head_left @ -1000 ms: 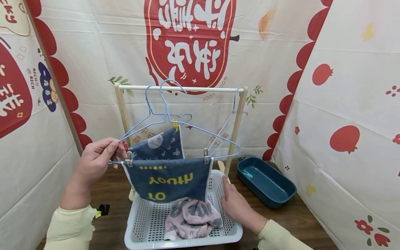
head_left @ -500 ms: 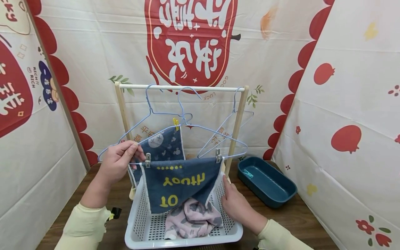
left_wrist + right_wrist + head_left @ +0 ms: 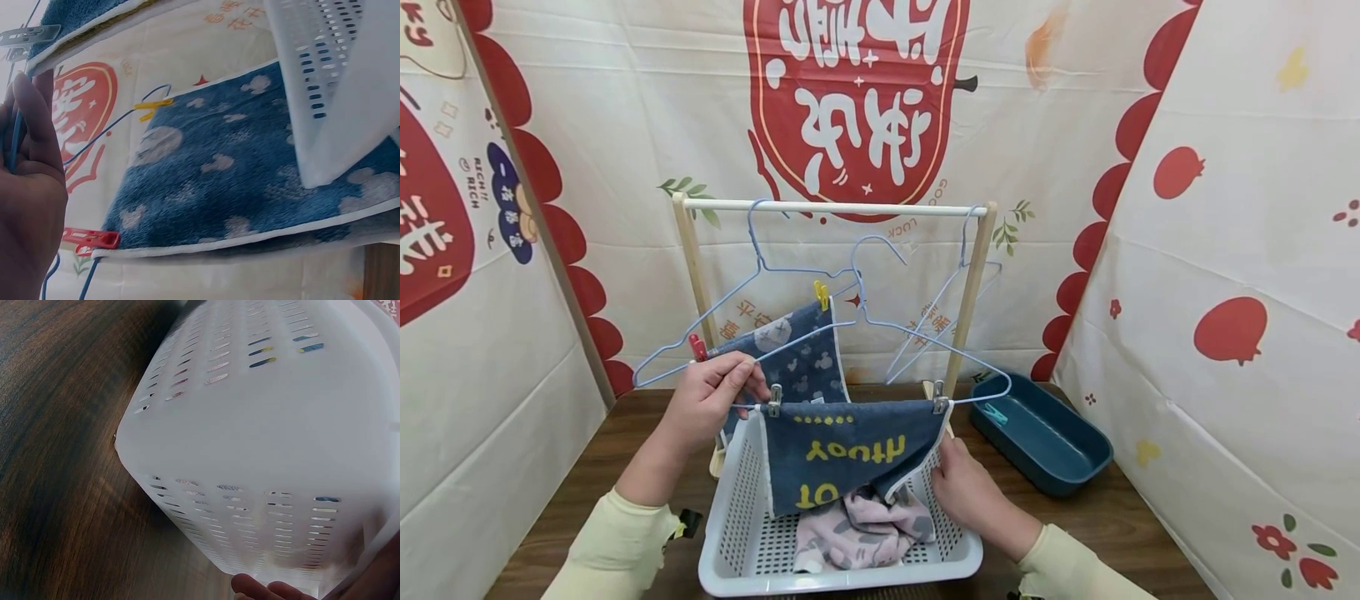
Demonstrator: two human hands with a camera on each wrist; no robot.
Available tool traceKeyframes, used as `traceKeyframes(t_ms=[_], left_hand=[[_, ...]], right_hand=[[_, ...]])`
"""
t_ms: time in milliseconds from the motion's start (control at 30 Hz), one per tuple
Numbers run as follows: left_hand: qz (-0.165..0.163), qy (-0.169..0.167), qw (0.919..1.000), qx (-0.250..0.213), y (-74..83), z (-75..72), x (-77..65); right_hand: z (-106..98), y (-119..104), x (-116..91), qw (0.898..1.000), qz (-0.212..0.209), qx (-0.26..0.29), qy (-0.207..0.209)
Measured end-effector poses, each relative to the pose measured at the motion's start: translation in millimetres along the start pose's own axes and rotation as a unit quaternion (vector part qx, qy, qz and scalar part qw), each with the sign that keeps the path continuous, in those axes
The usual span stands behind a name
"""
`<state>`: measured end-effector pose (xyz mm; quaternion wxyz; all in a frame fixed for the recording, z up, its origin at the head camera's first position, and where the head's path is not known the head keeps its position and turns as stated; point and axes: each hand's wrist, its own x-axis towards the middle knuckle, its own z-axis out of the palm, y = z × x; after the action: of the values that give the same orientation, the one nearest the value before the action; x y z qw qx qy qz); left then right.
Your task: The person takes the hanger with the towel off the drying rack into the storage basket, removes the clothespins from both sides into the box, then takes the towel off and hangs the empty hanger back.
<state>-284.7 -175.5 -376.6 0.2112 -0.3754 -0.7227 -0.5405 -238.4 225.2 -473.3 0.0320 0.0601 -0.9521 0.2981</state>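
Observation:
My left hand [image 3: 718,396] pinches the left end of a blue wire hanger [image 3: 859,287]. From its bottom bar hangs a dark blue towel [image 3: 850,454] with yellow lettering, fixed by two metal clips [image 3: 775,402]. The towel dangles over a white laundry basket [image 3: 842,581], in which a crumpled pink and grey towel [image 3: 868,533] lies. On the basket's right rim, my right hand [image 3: 966,487] keeps its grip; its fingertips show beside the outer wall in the right wrist view. Behind, another blue towel [image 3: 212,150] hangs from a hanger by yellow [image 3: 153,107] and red [image 3: 94,238] clips.
A wooden rack with a white rail [image 3: 865,207] stands at the back, bearing hangers, including a bare one [image 3: 962,250] at its right end. Right of the basket sits a dark teal tub [image 3: 1052,450] with a light-blue clothespin [image 3: 995,415]. Printed cloth walls surround the table.
My left hand has moved right and slightly down, bringing the hanger and lettered towel along, away from the hanger behind. My right hand stays at the basket rim.

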Motion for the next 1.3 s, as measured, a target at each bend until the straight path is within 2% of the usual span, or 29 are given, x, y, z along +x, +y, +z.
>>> traceKeyframes(t_ms=[267, 433, 700, 833, 1067, 1300], left_hand=[[0.012, -0.006, 0.9997, -0.018, -8.7, 11.7, -6.0], [0.016, -0.004, 0.9999, -0.002, -12.2, 15.7, -8.9], [-0.002, -0.035, 0.9994, 0.005, -11.2, 16.2, -8.6], [-0.014, -0.047, 0.9988, 0.010, -11.2, 15.2, -10.0], [-0.044, -0.063, 0.9970, 0.009, -11.3, 12.2, -15.8], [-0.058, -0.076, 0.9954, 0.000, -11.6, 10.4, -20.7]], right_hand=[[2, 1, -3, 0.999, -0.018, -0.012, 0.025], [2, 0, -3, 0.999, -0.024, -0.016, 0.033], [0, -2, -4, 0.999, -0.023, -0.007, 0.041], [1, 0, -3, 0.999, -0.020, 0.005, 0.033], [-4, 0, 0, 0.997, -0.002, 0.081, -0.008], [-6, -1, -1, 0.995, 0.010, 0.093, -0.024]])
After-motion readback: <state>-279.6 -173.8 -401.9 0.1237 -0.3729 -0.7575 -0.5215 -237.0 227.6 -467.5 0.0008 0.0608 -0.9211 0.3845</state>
